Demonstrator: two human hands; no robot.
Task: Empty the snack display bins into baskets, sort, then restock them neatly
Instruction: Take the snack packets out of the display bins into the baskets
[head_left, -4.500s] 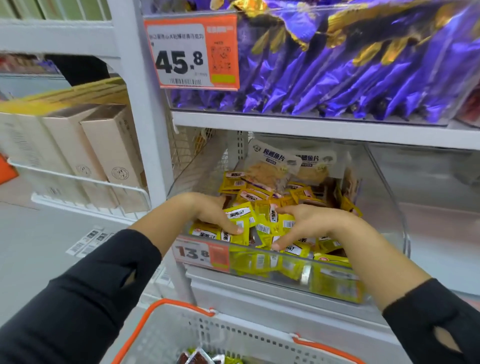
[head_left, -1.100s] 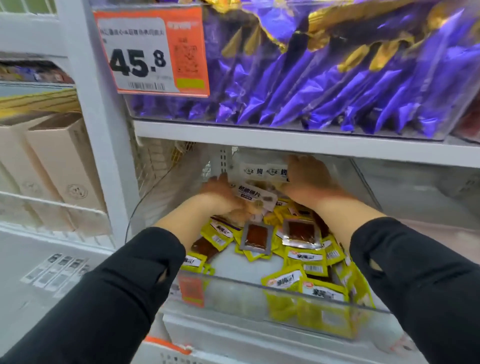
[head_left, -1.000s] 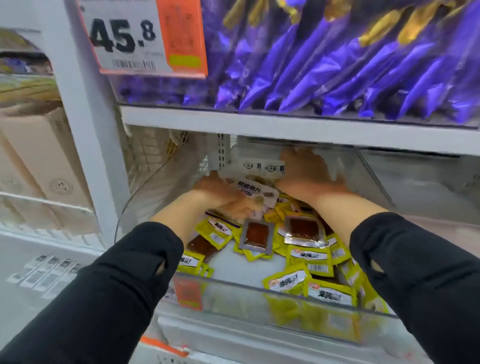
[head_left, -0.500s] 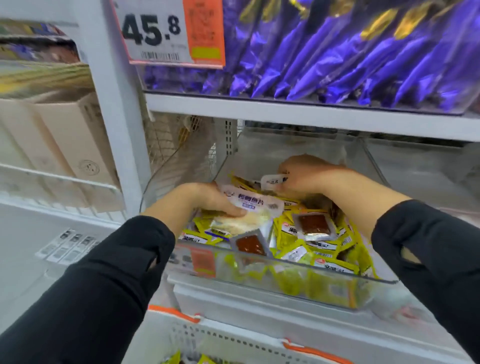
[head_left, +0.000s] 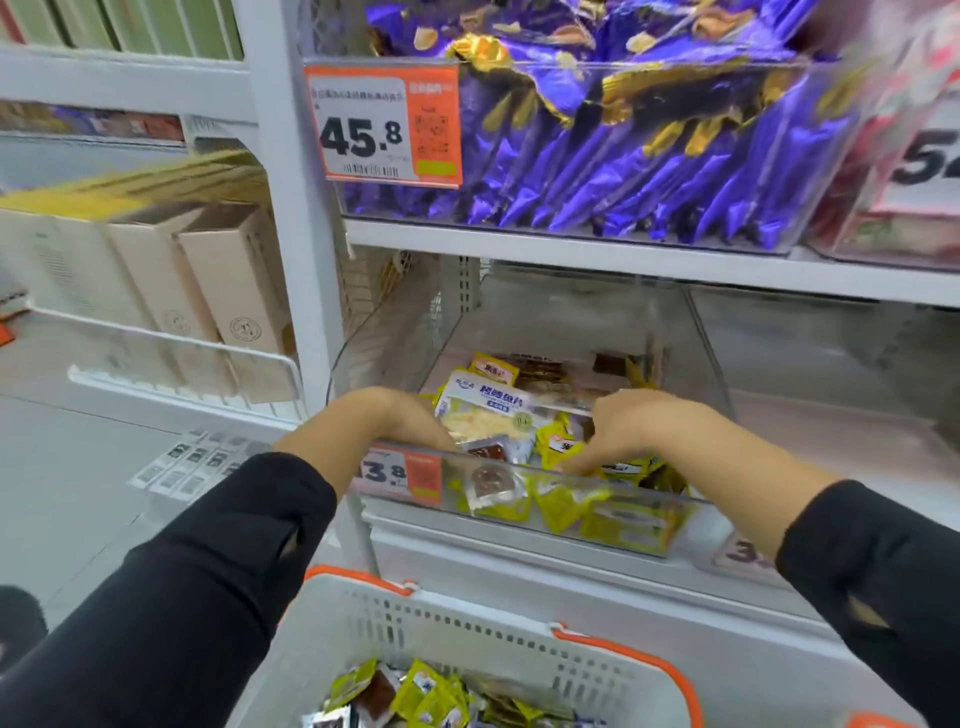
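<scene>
A clear display bin (head_left: 696, 364) on the lower shelf holds several yellow snack packets (head_left: 558, 441), brown vacuum packs (head_left: 491, 480) and a white fish-slice packet (head_left: 485, 410). Both my hands are inside it, just behind the front wall. My left hand (head_left: 397, 418) curls against the left edge of the white packet and grips it. My right hand (head_left: 621, 431) reaches down with bent fingers round the yellow packets on the right side of the pile. Below stands a white basket (head_left: 467, 626) with orange handles, with mixed packets (head_left: 415, 696) in it.
A bin of purple snack bags (head_left: 623, 156) with a 45.8 price tag (head_left: 382, 130) fills the shelf above. A white upright post (head_left: 283, 208) stands left of the bin, and beige boxes (head_left: 218, 291) beyond it. The neighbouring clear bin (head_left: 831, 364) on the right looks bare.
Both hands have drawn back from the rear of the bin to its front, dragging the white packet and yellow packets with them. The view has tilted down, showing more of the basket.
</scene>
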